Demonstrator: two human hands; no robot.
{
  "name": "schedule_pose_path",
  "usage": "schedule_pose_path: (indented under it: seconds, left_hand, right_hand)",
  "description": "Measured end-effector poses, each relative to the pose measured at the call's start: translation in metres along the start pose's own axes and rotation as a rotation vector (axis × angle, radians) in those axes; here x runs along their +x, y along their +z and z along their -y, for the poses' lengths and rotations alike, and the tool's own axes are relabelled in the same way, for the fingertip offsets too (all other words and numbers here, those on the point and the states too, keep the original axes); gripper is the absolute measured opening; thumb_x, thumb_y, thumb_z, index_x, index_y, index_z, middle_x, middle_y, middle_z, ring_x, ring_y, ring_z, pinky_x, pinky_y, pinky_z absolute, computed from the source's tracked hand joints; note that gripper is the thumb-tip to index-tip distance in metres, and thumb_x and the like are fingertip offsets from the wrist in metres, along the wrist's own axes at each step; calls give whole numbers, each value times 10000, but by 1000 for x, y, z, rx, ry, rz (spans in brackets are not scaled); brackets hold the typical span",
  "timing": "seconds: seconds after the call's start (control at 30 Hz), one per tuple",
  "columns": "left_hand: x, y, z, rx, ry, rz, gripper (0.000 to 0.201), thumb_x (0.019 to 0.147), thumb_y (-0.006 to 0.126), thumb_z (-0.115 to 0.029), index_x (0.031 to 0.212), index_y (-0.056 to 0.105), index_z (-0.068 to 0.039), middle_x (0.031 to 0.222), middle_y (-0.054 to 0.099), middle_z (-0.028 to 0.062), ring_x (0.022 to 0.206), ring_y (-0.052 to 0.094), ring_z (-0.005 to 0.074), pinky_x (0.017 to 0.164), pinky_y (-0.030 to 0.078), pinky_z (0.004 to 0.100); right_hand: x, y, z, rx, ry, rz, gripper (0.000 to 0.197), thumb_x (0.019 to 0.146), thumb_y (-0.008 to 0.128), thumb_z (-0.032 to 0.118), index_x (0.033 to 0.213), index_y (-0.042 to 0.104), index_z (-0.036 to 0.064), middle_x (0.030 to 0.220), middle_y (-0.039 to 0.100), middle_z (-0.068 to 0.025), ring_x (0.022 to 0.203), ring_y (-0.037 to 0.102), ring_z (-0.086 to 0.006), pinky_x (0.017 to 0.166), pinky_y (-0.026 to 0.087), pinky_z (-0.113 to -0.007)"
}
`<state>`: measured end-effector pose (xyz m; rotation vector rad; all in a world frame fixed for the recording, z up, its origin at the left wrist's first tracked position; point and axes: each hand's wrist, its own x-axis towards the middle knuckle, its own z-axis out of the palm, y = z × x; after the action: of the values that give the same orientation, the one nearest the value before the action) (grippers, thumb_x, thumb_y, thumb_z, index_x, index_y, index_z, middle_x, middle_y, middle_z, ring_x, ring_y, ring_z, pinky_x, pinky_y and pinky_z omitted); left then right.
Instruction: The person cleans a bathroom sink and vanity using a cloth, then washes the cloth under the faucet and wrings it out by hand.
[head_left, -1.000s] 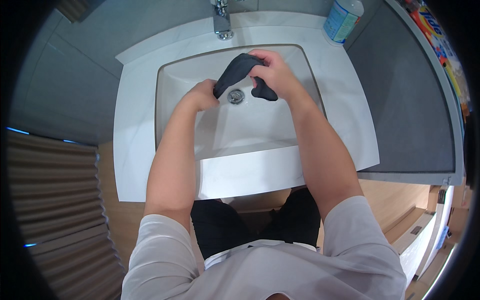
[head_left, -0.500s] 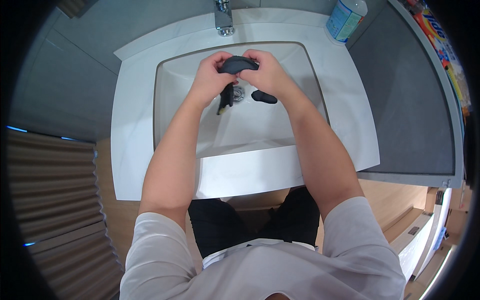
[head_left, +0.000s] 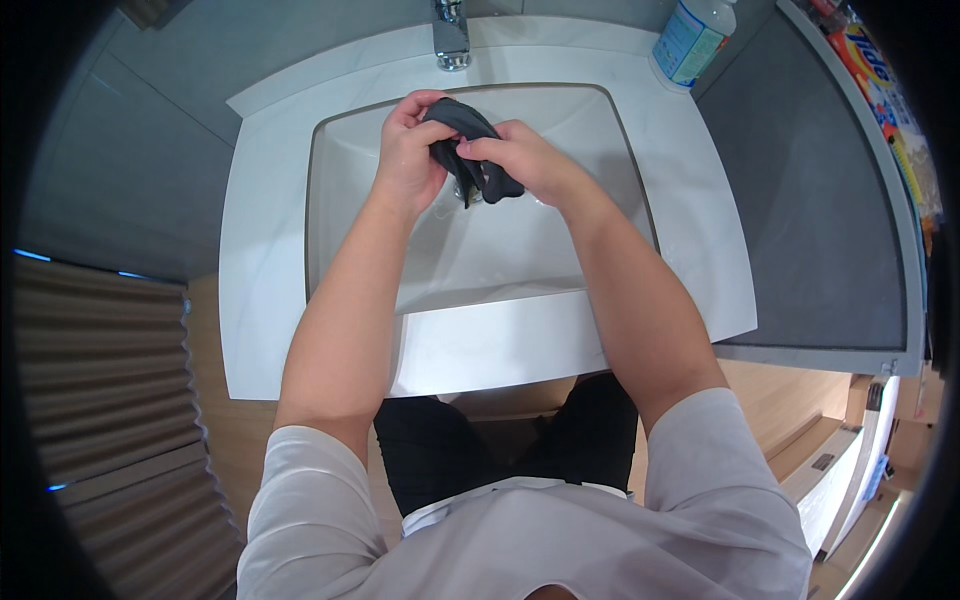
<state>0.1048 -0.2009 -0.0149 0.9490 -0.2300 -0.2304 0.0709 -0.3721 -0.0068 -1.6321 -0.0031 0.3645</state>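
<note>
A limp dark grey cloth [head_left: 464, 122], sock-like in its stretchy folds, is bunched between my two hands above the sink. My left hand [head_left: 408, 152] grips its upper left part, with the thumb laid across the front. On the other side, my right hand [head_left: 522, 158] pinches the cloth near its middle, thumb and fingers closed. Loose ends droop below the hands, over the sink [head_left: 490, 265]. Behind these ends, the drain [head_left: 466, 192] is mostly hidden.
A chrome faucet [head_left: 451, 40] stands at the back of the white countertop [head_left: 270, 250]. On the back right corner sits a clear bottle with a blue label [head_left: 688, 42]. A grey panel [head_left: 810, 200] borders the counter on the right, with colourful packages [head_left: 875, 75] beyond it.
The cloth has gone from a wide band stretched between both hands to a slanting bunch. My right hand has come lower, and the hanging ends have drawn together.
</note>
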Motion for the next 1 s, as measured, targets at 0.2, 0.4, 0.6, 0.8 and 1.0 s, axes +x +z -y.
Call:
schedule_pose_path:
  seconds: [0.2, 0.4, 0.6, 0.8, 1.0]
  left_hand:
    - [4, -16, -4, -20, 77, 55, 410, 642, 513, 142, 1021, 600, 13, 925, 619, 93, 852, 608, 202, 780, 507, 297]
    - [11, -30, -7, 40, 146, -63, 387, 631, 523, 154, 985, 608, 21, 907, 621, 83, 821, 597, 186, 729, 484, 274]
    - [12, -34, -10, 159, 149, -160, 335, 691, 545, 149, 990, 612, 15, 893, 620, 63, 807, 597, 165, 705, 481, 263]
    - [14, -36, -4, 611, -55, -128, 392, 754, 553, 99, 1121, 611, -24, 1021, 638, 63, 962, 612, 184, 850, 496, 308]
    - [-6, -28, 26, 1147, 216, 469, 833, 659, 733, 57, 1438, 495, -115, 1205, 628, 118, 1152, 592, 273, 1051, 436, 376]
  right_hand:
    - [5, 3, -10, 36, -16, 195, 387, 842, 764, 293, 1019, 664, -36, 856, 678, -85, 747, 650, -154, 679, 511, -293]
    - [2, 3, -14, -69, -86, 93, 439, 789, 812, 227, 1097, 621, -21, 905, 678, -90, 827, 651, -165, 749, 516, -299]
    - [5, -8, -13, -482, 88, 225, 523, 698, 842, 261, 1094, 638, -13, 933, 668, -95, 820, 628, -206, 730, 506, -331]
    - [-8, -10, -2, -53, 79, 75, 335, 758, 718, 122, 1063, 665, -5, 839, 646, -75, 686, 600, -145, 555, 469, -288]
    - [-5, -13, -1, -417, 102, 66, 325, 725, 684, 133, 1024, 673, 5, 788, 647, -102, 608, 571, -157, 494, 434, -322]
